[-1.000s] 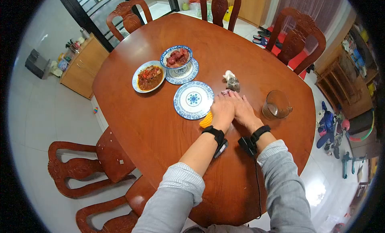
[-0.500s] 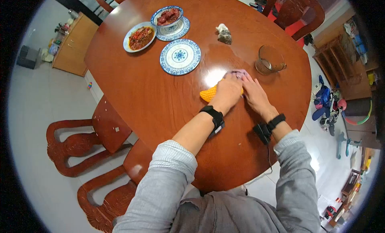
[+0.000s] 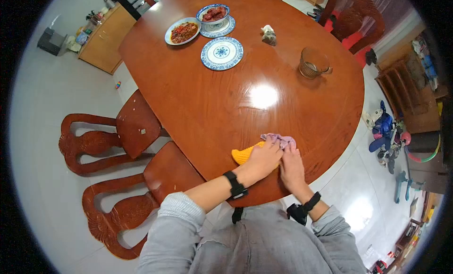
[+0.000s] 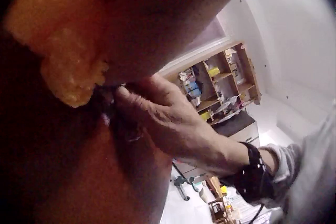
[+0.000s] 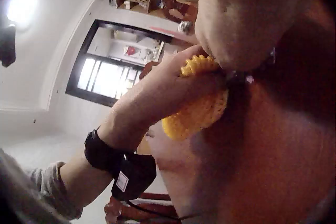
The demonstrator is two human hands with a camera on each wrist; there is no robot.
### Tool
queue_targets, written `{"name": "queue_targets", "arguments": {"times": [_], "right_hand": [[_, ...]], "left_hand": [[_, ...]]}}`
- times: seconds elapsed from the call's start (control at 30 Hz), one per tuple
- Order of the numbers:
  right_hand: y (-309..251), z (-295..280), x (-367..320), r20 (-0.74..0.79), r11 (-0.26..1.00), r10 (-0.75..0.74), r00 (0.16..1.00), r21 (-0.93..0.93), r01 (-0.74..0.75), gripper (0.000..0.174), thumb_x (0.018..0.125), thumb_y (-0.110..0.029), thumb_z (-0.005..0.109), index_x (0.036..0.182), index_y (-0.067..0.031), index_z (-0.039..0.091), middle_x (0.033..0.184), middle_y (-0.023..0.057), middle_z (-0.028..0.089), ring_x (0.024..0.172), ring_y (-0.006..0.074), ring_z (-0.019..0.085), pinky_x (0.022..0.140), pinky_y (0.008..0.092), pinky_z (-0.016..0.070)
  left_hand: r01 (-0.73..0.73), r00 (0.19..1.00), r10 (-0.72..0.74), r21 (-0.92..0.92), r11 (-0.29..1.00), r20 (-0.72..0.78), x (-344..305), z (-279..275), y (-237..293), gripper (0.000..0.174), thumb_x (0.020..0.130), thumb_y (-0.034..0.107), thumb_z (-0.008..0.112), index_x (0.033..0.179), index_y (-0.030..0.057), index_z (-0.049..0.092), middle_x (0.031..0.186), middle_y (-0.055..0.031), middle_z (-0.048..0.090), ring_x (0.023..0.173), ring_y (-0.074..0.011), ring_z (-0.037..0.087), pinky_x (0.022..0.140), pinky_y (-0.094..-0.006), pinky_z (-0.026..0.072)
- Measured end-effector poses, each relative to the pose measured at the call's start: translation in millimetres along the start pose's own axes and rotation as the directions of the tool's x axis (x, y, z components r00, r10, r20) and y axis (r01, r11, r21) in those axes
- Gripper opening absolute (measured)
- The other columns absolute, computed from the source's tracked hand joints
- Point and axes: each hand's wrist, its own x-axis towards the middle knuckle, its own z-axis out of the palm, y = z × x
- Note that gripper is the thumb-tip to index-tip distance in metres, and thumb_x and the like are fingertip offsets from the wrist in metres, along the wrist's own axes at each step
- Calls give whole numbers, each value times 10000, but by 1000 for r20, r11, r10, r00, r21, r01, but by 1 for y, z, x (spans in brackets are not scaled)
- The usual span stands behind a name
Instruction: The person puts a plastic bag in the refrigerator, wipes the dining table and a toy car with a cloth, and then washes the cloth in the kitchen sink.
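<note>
Near the table's front edge, my left hand [image 3: 264, 159] grips a yellow waffle-textured cloth [image 3: 241, 155], which pokes out beside the palm. In the right wrist view the yellow cloth [image 5: 197, 116] bulges from under the thumb side of that hand. Just ahead of the fingertips a crumpled light purple cloth [image 3: 279, 138] lies on the tabletop. My right hand [image 3: 293, 169], close beside the left, holds down the purple cloth with its fingertips. From the left wrist view, the right hand's thumb [image 4: 137, 103] points down at the cloth, most of which is in shadow.
Farther back on the wooden table [image 3: 188, 99] stand a blue-and-white plate [image 3: 222, 53], a dish of saucy food [image 3: 183, 32] and a bowl of red meat [image 3: 213, 14]. A glass cup [image 3: 314, 64] and a small grey-and-white lump [image 3: 268, 35] sit to the right. Chairs [image 3: 118, 205] line the left side.
Both hands have slid toward the body, from beside the plate to the table's front edge, bringing both cloths along. The plates, lump and glass cup stay on the table.
</note>
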Motion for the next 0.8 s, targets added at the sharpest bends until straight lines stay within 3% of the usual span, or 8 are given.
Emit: {"name": "queue_targets", "arguments": {"times": [0.17, 0.27, 0.37, 0.43, 0.57, 0.63, 0.7, 0.8], "right_hand": [[-6, 41, -29, 36, 984, -179, 983, 12, 178, 423, 755, 1, 468, 1175, 37, 427, 1271, 223, 405, 1248, 391, 303, 1010, 490, 275], [4, 42, 3, 67, 974, -217, 974, -46, 221, 408, 787, -26, 420, 1193, 21, 427, 1293, 197, 400, 1250, 353, 315, 1021, 482, 260], [17, 49, 62, 53, 939, -231, 971, -250, 237, 371, 823, -69, 372, 1179, 3, 447, 1297, 166, 409, 1243, 308, 334, 1020, 470, 261], [11, 42, 106, 22, 976, -125, 992, -179, 127, 331, 825, -86, 391, 1134, -10, 479, 1279, 155, 428, 1219, 299, 358, 998, 460, 291], [6, 56, 131, -16, 970, -116, 993, -219, 110, 357, 772, -2, 420, 1128, -15, 451, 1209, 167, 444, 1126, 331, 411, 931, 462, 341], [-7, 56, 119, -47, 980, -193, 980, 31, 195, 343, 746, 11, 454, 1088, -17, 469, 1180, 173, 460, 1086, 342, 447, 926, 433, 359], [-17, 69, 88, -51, 958, -287, 957, -24, 286, 334, 758, 5, 430, 1086, -10, 491, 1170, 188, 487, 1124, 339, 442, 959, 391, 355], [-38, 75, 41, -143, 928, -302, 942, 184, 325, 247, 777, -75, 448, 997, -37, 553, 1122, 147, 542, 1127, 305, 465, 939, 407, 363]], "left_hand": [[152, 988, -148, 135, 979, -42, -52, 9, 10, 352, 754, 171, 520, 1081, 43, 496, 1009, -108, 530, 951, -272, 513, 613, -349, 508], [198, 968, -182, 78, 977, -173, -38, 6, -6, 377, 750, 125, 514, 1119, 56, 489, 886, -75, 517, 763, -241, 512, 556, -341, 490], [225, 961, -182, 205, 952, -208, 3, 7, -51, 419, 759, 123, 508, 1172, 73, 467, 925, -57, 537, 826, -218, 518, 586, -310, 494], [218, 955, -149, 264, 940, -255, 30, 4, -83, 341, 763, 124, 512, 1101, 81, 486, 938, -58, 536, 878, -226, 519, 596, -312, 499], [298, 930, -267, 93, 950, -252, 33, -5, -96, 257, 763, 95, 513, 1017, 67, 490, 935, -101, 530, 889, -292, 512, 645, -382, 491], [319, 910, -305, 5, 948, -281, 13, -3, -85, 246, 761, 87, 515, 1004, 63, 488, 933, -116, 527, 884, -314, 508, 663, -408, 484], [498, 847, -489, -6, 867, -207, -20, 2, -64, 247, 754, 91, 526, 997, 63, 495, 934, -128, 522, 868, -326, 506, 676, -431, 469], [512, 816, -510, -68, 856, -271, -67, 4, -32, 203, 754, 102, 536, 950, 56, 518, 874, -134, 533, 806, -336, 518, 645, -438, 458]]}}
